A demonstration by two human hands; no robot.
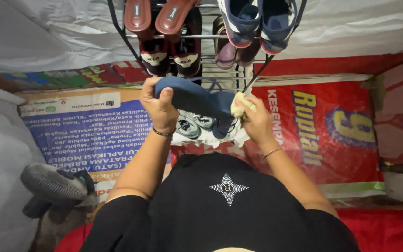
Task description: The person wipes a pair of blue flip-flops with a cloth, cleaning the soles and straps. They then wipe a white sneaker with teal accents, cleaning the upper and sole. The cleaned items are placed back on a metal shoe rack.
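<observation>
Gripping one end of a blue shoe (197, 97), the left hand (160, 108) has its thumb laid across the near face and its fingers wrapped over the far edge, clamped on it; the shoe lies roughly level, held up in front of the person's chest, just before a metal shoe rack (220, 36); the right hand (256, 122) is at the shoe's other end, its fingers bunched together around a small pale yellow cloth (240, 105) that is pressed against the shoe there; a dark bracelet circles the left wrist and a thin reddish one the right; below the held shoe, on the floor, lies a pair of white and grey sneakers (193, 125), partly hidden by the hands; on the rack, a pair of red-brown sandals (152, 15) leans at the top left, a pair of dark red, black and white sneakers (171, 55) sits beneath it, a navy, white and red pair (256, 21) hangs at the top right, and purple shoes (232, 52) show under that; printed banners cover the floor, a blue and white one (85, 135) to the left and a red one (327, 126) to the right; a grey fan (54, 183) lies at the lower left, well apart from the hands.
</observation>
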